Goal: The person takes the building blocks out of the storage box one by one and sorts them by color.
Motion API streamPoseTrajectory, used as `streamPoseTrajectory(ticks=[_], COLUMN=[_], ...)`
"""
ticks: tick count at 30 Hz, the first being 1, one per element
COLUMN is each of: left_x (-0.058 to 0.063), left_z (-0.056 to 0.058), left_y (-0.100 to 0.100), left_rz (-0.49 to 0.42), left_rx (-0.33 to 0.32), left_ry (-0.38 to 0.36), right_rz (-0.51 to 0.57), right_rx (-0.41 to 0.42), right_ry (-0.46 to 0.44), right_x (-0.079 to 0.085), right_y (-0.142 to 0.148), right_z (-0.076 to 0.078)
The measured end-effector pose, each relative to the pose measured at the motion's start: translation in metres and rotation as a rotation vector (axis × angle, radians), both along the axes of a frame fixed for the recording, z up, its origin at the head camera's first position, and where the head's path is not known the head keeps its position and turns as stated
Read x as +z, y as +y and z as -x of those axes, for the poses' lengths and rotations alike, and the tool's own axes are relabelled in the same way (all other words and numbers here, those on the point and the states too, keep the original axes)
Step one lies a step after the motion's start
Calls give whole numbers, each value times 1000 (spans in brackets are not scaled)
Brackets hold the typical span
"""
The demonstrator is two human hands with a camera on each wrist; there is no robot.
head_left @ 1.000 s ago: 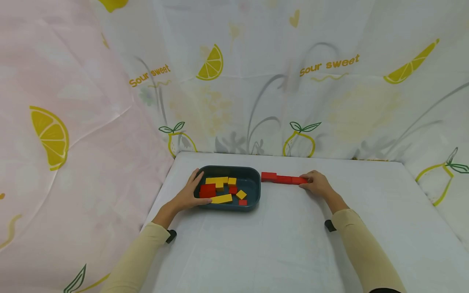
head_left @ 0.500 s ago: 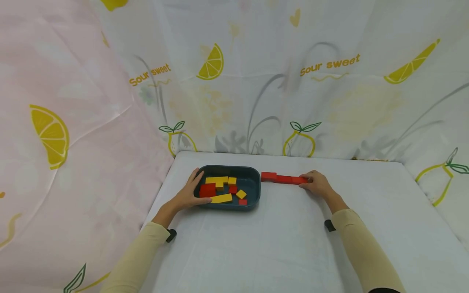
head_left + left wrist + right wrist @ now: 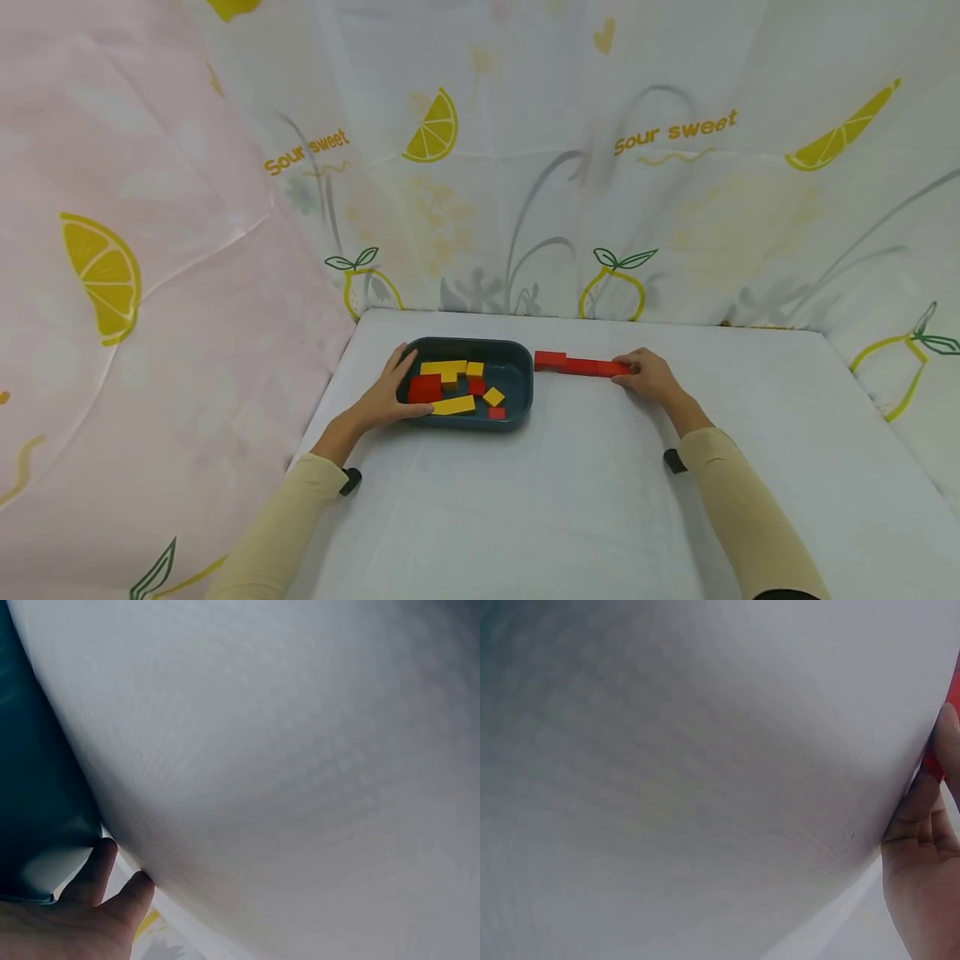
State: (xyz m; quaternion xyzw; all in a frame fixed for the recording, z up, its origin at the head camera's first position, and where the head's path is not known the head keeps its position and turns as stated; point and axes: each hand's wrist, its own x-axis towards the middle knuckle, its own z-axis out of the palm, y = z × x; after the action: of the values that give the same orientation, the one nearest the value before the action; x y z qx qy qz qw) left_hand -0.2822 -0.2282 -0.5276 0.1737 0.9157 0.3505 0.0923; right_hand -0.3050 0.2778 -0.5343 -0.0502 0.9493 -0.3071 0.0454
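Room to pass between sleeves (image 3: 283, 517); tray (image 3: 467, 422), red block row (image 3: 581, 367) bar far side.

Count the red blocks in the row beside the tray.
3 visible: the left block nearest the tray, the middle block, the end block held by the right hand, which may hide more.

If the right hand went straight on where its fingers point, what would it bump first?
Probably the row of red blocks; the right hand pinches its near end. The dark blue tray looks next in line.
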Motion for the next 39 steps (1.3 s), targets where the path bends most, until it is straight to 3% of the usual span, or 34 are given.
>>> streamPoseTrajectory(ticks=[39], left_x=[2], left_z=[-1], left_y=[-1], left_rz=[-11], left_rx=[-8], left_ry=[-2], right_rz=[17], right_rx=[1], right_ry=[-19], right_x=[0], right_y=[-1], right_z=[0])
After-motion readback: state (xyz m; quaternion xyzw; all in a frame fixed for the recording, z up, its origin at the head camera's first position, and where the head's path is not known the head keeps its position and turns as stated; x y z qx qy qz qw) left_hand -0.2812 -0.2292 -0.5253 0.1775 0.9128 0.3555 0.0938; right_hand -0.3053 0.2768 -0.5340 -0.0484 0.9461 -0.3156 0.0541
